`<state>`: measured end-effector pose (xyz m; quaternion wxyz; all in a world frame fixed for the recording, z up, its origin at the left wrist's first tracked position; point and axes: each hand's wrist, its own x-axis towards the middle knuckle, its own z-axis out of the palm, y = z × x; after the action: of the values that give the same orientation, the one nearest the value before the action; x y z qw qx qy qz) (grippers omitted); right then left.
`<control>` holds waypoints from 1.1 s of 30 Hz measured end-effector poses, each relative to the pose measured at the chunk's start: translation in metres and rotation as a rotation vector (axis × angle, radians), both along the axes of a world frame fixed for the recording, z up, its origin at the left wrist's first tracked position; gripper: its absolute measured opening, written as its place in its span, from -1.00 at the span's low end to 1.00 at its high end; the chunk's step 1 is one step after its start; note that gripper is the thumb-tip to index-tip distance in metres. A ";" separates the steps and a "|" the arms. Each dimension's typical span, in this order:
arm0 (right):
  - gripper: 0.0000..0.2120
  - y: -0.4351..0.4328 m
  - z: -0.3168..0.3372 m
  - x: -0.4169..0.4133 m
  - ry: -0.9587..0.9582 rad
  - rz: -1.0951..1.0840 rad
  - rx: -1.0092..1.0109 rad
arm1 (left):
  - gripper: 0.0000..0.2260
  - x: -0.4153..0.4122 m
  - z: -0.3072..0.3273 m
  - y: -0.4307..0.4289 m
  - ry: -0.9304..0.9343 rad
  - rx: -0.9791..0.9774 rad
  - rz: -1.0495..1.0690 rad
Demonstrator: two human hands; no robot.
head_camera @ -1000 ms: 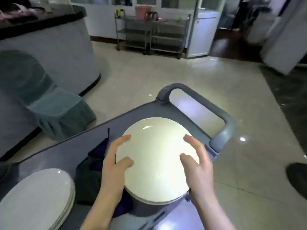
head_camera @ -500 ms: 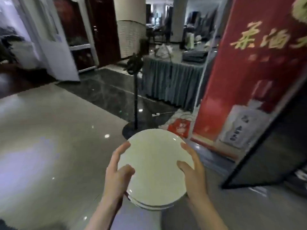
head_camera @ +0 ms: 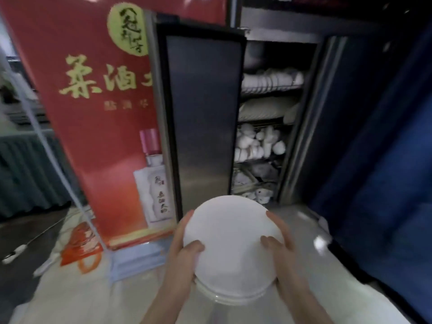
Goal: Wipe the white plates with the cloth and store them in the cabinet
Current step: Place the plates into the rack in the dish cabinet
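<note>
Left hand (head_camera: 184,244) grips the left rim of the plates (head_camera: 231,244), thumb curled over the top face, fingers along the edge. Right hand (head_camera: 278,242) grips the right rim in like manner. The plates form a white stack, carried level in the air between the two hands, above pale floor (head_camera: 70,298). Directly beyond stands the cabinet (head_camera: 304,108), its door (head_camera: 203,118) swung open to the left. Wire shelves inside carry white crockery (head_camera: 259,143). A red banner (head_camera: 93,113) stands left of the door; blue fabric (head_camera: 385,183) hangs at right.

Head view, downward toward open cabinet (head_camera: 268,127).
</note>
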<state>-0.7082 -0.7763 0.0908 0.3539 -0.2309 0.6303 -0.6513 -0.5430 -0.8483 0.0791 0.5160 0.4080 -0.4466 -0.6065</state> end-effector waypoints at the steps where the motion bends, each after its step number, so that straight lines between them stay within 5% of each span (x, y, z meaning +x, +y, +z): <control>1: -0.47 -0.011 0.002 -0.017 -0.005 -0.052 0.003 | -0.34 -0.020 0.000 -0.018 0.002 0.004 -0.037; 13: -0.47 -0.151 -0.005 -0.231 -0.005 -0.226 0.008 | -0.37 -0.248 -0.018 -0.195 -0.067 0.102 -0.233; 23: -0.51 -0.293 0.004 -0.436 0.034 -0.110 0.025 | -0.32 -0.442 -0.020 -0.322 -0.020 0.117 -0.142; 33: -0.42 -0.479 -0.008 -0.575 0.134 -0.020 0.022 | -0.48 -0.575 -0.027 -0.491 0.020 0.115 -0.034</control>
<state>-1.2836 -1.2551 0.0826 0.3067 -0.2639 0.6619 -0.6310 -1.1178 -1.3390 0.0521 0.4857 0.4233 -0.4126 -0.6440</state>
